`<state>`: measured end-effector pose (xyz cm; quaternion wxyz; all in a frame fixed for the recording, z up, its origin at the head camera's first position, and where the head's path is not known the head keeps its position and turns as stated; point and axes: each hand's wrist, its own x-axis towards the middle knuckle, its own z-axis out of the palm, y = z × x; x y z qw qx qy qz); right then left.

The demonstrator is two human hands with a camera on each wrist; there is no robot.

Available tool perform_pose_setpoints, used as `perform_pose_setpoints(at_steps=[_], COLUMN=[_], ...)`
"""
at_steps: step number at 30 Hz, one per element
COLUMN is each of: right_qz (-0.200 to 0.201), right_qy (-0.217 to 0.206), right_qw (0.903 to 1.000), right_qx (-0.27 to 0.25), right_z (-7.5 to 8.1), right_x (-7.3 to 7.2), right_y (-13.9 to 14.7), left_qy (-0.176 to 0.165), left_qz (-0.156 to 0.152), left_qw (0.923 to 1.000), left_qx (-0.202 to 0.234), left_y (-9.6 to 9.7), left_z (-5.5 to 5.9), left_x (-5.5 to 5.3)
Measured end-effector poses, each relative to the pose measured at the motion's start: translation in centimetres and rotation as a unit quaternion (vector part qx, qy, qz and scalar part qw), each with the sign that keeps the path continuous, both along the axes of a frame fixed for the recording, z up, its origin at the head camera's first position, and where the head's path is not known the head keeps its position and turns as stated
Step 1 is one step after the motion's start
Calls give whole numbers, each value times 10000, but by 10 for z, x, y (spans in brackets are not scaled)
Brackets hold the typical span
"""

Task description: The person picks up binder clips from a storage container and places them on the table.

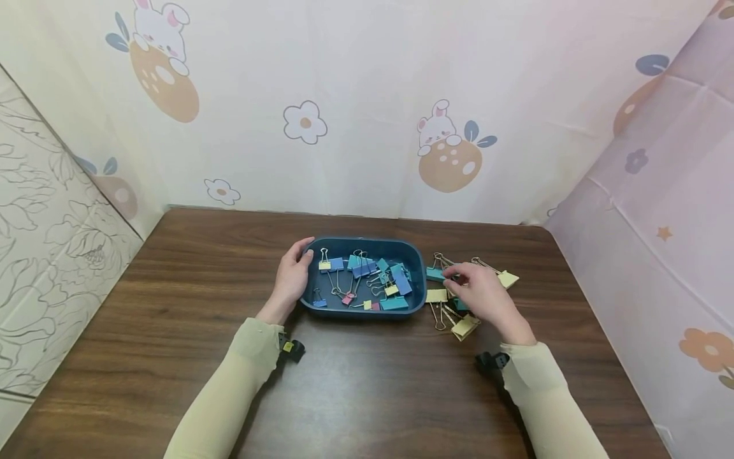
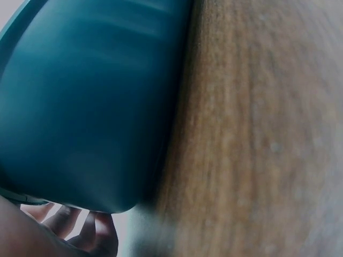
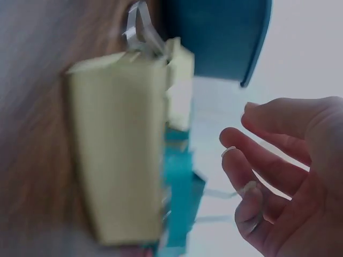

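Head view: a person's left hand (image 1: 294, 275) cups the left end wall of a dark blue plastic tray (image 1: 421, 271) on a wooden tabletop (image 1: 172, 299), fingers curled over the rim. The tray's long axis runs left to right and it holds blue, teal, yellow and pink binder clips (image 1: 367, 280). The right hand (image 1: 482, 294) hovers over loose clips (image 1: 466, 326) just right of the tray, fingertips at a teal binder clip (image 1: 436, 274); whether it pinches the clip cannot be told. Such clips likely handle light, stiff and springy, best taken by the body or the wire loops.

Left wrist view: the tray wall (image 2: 80, 107) fills the frame against the tabletop (image 2: 257, 128), fingers (image 2: 80, 230) below it.

Right wrist view: fingers (image 3: 278, 160) loosely curled, holding nothing visible, beside a blurred yellow clip (image 3: 118, 150).
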<state>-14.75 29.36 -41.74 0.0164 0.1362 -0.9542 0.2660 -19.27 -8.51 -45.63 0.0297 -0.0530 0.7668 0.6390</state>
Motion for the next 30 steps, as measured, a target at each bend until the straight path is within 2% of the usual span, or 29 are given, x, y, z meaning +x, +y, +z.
perform_pose_setpoints(at_steps=[4, 11, 16, 21, 25, 30], right_qz=[60, 248, 280, 425, 564, 509], right_qy=[224, 636, 257, -192, -453, -632], right_qw=[9996, 9968, 9980, 9987, 9973, 9964], right_qx=[-130, -421, -510, -190, 83, 241], right_z=[8, 13, 13, 8, 3, -2], right_x=[-1, -7, -13, -25, -31, -37], right_y=[-16, -56, -91, -121, -135, -146], left_qy=[-24, -38, -23, -42, -52, -30], left_qz=[-4, 39, 41, 48, 51, 37], left_qw=[10000, 10000, 10000, 10000, 10000, 10000], left_qx=[9, 7, -6, -7, -22, -42], left_y=[0, 0, 0, 0, 0, 1], left_z=[0, 3, 4, 4, 4, 4], left_x=[0, 1, 3, 3, 3, 2])
